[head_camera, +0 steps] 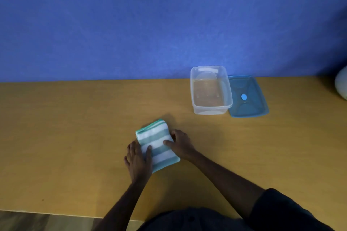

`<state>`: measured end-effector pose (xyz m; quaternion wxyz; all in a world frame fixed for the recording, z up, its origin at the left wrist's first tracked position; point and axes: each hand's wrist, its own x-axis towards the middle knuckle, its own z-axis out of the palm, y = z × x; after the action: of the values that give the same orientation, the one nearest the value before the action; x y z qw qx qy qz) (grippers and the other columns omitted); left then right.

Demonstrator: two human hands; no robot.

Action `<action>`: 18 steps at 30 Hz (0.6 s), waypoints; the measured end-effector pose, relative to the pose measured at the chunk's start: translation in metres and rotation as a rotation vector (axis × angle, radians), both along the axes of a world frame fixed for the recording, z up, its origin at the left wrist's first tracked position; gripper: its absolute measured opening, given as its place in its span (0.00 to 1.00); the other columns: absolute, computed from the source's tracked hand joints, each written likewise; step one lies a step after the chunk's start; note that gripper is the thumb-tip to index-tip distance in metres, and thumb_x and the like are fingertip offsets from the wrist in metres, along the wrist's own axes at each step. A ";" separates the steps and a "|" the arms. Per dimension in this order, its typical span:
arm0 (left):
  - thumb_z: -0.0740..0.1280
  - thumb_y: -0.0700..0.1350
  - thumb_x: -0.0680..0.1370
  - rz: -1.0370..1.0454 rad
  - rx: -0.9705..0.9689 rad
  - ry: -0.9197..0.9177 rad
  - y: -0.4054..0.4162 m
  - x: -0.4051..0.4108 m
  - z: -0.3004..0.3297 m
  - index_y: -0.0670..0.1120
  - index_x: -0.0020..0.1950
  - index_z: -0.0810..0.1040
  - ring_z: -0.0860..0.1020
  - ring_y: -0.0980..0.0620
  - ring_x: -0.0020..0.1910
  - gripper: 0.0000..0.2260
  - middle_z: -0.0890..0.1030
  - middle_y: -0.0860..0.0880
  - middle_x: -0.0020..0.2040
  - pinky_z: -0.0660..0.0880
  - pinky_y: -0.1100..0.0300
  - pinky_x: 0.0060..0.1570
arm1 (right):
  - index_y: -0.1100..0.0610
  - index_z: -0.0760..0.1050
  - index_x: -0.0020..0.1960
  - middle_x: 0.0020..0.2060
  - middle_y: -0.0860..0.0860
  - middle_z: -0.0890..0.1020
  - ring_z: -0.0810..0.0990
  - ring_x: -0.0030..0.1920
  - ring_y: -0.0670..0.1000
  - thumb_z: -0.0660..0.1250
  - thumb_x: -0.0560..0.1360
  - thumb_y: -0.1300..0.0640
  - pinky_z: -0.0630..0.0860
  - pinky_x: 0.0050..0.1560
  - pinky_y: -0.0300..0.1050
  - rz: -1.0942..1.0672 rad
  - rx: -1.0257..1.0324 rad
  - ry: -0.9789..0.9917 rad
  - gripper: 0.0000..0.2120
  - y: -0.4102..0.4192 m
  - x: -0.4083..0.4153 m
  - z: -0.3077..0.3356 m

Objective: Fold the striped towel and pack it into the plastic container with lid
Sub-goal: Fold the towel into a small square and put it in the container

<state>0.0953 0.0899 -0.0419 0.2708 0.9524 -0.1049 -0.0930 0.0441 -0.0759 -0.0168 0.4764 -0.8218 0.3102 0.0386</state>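
We see the towel (157,144) folded into a small thick rectangle of green and white stripes, lying on the surface (75,127) close in front of the person. Its long axis runs on a slant, from the far left corner down to the near right corner. The left hand (138,159) grips the towel's near left edge, thumb on top and fingers curling down past the side. The right hand (180,143) grips the right edge in the same way, with its thumb laid across a white stripe. So both hands are clamped on the towel, one on each long side.

The container (211,90) stands open and empty, well apart from the towel, farther back and off to the right. Its long axis runs away from the person, more upright in the view than the towel's slant. The blue lid (247,96) lies flat just beside it on its right, touching or nearly touching its wall.

We judge the folding done and the packing not yet begun. The right hand is the nearer one to the container. The bundle would need a slight clockwise turn to line up with the opening.
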 end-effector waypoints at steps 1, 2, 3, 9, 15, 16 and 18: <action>0.60 0.52 0.80 0.015 -0.011 0.007 0.000 -0.001 0.002 0.39 0.71 0.65 0.62 0.42 0.74 0.24 0.68 0.40 0.72 0.58 0.42 0.71 | 0.60 0.75 0.54 0.53 0.57 0.81 0.79 0.54 0.58 0.70 0.73 0.50 0.73 0.52 0.49 -0.015 0.074 -0.019 0.16 0.001 -0.001 0.002; 0.61 0.50 0.80 0.019 -0.034 0.012 0.000 -0.001 0.003 0.38 0.69 0.67 0.64 0.41 0.72 0.22 0.70 0.40 0.70 0.60 0.43 0.70 | 0.60 0.74 0.56 0.54 0.57 0.81 0.79 0.55 0.57 0.70 0.73 0.52 0.74 0.53 0.50 -0.034 0.150 -0.033 0.16 0.001 -0.001 0.005; 0.61 0.48 0.80 0.022 -0.070 0.025 0.000 0.000 0.004 0.38 0.67 0.70 0.67 0.40 0.69 0.19 0.72 0.39 0.67 0.63 0.42 0.68 | 0.61 0.73 0.57 0.55 0.57 0.81 0.79 0.55 0.56 0.70 0.73 0.53 0.75 0.54 0.50 -0.055 0.222 -0.044 0.17 0.001 -0.001 0.007; 0.69 0.51 0.76 0.335 -0.647 0.500 -0.014 0.005 0.038 0.45 0.50 0.82 0.81 0.41 0.46 0.11 0.83 0.41 0.49 0.77 0.50 0.43 | 0.62 0.73 0.59 0.56 0.58 0.81 0.81 0.53 0.56 0.70 0.74 0.58 0.78 0.55 0.53 -0.200 0.527 -0.166 0.16 -0.009 -0.014 0.027; 0.70 0.49 0.74 0.132 -0.836 0.752 -0.049 0.010 0.073 0.44 0.52 0.83 0.84 0.44 0.47 0.12 0.86 0.45 0.48 0.78 0.47 0.48 | 0.64 0.73 0.58 0.47 0.56 0.83 0.81 0.40 0.49 0.70 0.75 0.60 0.77 0.34 0.37 -0.356 0.604 -0.329 0.15 -0.051 -0.038 0.056; 0.70 0.48 0.74 0.101 -0.846 0.745 -0.059 0.010 0.079 0.44 0.52 0.83 0.84 0.45 0.46 0.10 0.86 0.46 0.48 0.79 0.49 0.46 | 0.64 0.74 0.57 0.46 0.56 0.83 0.81 0.39 0.48 0.71 0.74 0.60 0.77 0.34 0.37 -0.383 0.581 -0.355 0.14 -0.060 -0.042 0.059; 0.71 0.46 0.74 0.059 -0.858 0.721 -0.084 0.012 0.088 0.44 0.48 0.84 0.84 0.49 0.42 0.07 0.87 0.48 0.43 0.79 0.56 0.38 | 0.62 0.77 0.53 0.45 0.57 0.84 0.81 0.41 0.49 0.72 0.73 0.61 0.78 0.41 0.41 -0.425 0.508 -0.417 0.11 -0.081 -0.046 0.065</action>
<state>0.1070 0.0063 0.0464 0.6551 0.6674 -0.0076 -0.3541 -0.0021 -0.1573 0.0486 0.7148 -0.5852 0.3508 -0.1532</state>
